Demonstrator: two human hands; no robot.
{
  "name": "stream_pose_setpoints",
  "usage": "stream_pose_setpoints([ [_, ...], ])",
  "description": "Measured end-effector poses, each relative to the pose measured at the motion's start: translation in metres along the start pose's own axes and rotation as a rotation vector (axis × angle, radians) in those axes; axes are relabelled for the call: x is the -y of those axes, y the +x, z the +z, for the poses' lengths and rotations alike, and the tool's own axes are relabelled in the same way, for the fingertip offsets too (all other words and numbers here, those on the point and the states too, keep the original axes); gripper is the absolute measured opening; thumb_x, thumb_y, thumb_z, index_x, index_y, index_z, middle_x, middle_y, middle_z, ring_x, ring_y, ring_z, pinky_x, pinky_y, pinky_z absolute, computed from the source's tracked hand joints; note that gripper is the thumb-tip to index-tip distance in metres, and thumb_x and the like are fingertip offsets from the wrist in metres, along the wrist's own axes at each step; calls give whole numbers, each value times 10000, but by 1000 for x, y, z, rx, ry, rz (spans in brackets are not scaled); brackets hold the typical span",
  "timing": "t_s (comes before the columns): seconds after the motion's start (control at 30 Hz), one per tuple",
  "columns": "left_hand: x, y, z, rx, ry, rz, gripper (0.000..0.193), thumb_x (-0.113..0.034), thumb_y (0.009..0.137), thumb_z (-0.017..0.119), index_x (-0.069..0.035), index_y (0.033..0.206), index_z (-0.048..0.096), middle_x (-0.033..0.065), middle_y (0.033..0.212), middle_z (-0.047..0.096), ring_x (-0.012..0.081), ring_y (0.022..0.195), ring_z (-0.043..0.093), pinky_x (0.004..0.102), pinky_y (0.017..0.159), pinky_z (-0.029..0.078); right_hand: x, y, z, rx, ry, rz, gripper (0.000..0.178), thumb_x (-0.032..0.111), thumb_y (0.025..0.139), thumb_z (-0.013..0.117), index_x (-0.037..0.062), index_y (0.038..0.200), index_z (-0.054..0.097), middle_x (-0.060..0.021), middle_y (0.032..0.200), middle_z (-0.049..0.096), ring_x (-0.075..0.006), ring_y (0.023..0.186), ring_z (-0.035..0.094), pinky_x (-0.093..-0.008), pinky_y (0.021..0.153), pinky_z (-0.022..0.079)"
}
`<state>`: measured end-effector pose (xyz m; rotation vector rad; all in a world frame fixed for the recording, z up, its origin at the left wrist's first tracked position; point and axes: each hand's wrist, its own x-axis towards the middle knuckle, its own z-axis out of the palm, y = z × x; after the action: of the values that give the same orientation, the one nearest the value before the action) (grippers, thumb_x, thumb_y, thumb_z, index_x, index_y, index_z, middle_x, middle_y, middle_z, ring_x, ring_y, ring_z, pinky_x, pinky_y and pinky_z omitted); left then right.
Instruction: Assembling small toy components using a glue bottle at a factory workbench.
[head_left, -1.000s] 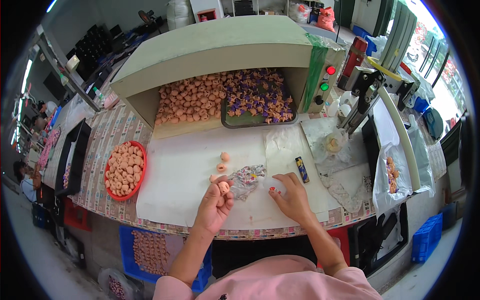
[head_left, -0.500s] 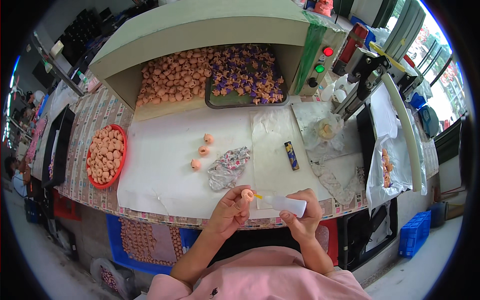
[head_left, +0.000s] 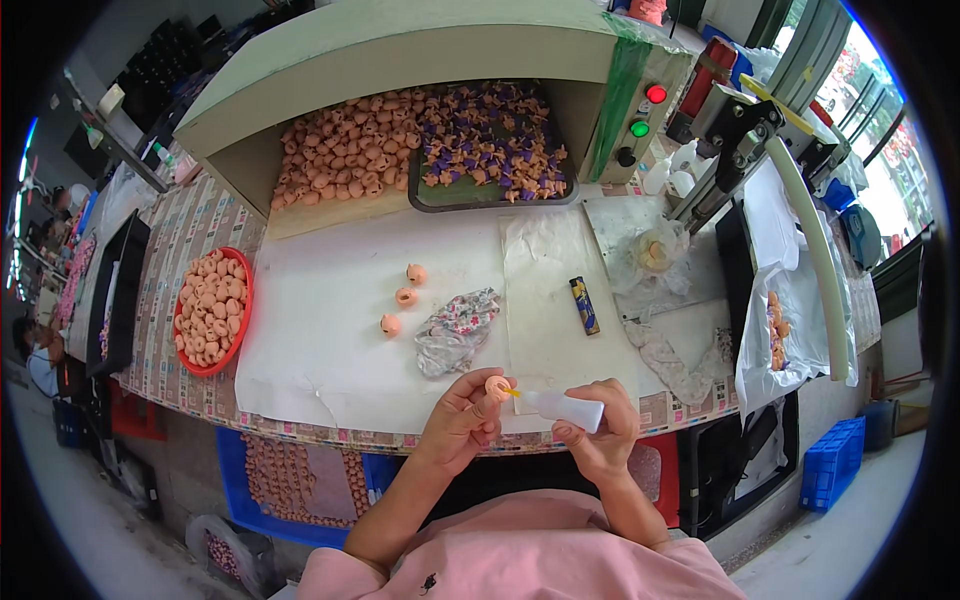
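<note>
My left hand [head_left: 462, 422] pinches a small peach-coloured doll head [head_left: 497, 389] between thumb and fingers, its hollow side turned toward the right. My right hand [head_left: 606, 428] is closed around a white squeeze bottle [head_left: 566, 409] held tilted on its side. The bottle's thin yellow nozzle [head_left: 517, 394] reaches the opening of the head; whether the tip is inside or only touching, I cannot tell. Beyond my hands, three loose doll heads [head_left: 405, 297] lie in a row on white paper, beside a crumpled floral cloth [head_left: 457, 333].
A red basket [head_left: 246, 290] of heads stands at left. Under the cabinet [head_left: 400, 55] are piled heads [head_left: 345, 150] and a black tray [head_left: 480, 207] of purple-and-peach figures. A dark blue tube [head_left: 584, 306] lies right of the cloth. A lever press [head_left: 740, 140] stands at right.
My right hand has shifted slightly left and up with the bottle, bringing the nozzle closer to the head. My left hand stays almost in place, holding the head.
</note>
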<state>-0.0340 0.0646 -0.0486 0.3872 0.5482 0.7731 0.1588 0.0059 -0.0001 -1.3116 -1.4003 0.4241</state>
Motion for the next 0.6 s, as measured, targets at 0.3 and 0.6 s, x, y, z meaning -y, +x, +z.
stream_pose_setpoints([
  [0.3,3,1,-3,5,-3,3,358,-139,865,691,-110,1198,563,46,1115,626,57,597,451,219,512,376,2,-2,-6,-16,-33,0,343,205,717,822,10,940,649,-113,780,620,-222,664,584,-305,572,451],
  [0.6,5,3,3,-18,-29,25,366,-77,858,690,-68,1200,561,30,1055,648,41,557,483,191,463,408,5,-4,-15,2,-95,-33,346,197,703,827,15,937,650,-112,766,622,-225,632,577,-306,552,446],
])
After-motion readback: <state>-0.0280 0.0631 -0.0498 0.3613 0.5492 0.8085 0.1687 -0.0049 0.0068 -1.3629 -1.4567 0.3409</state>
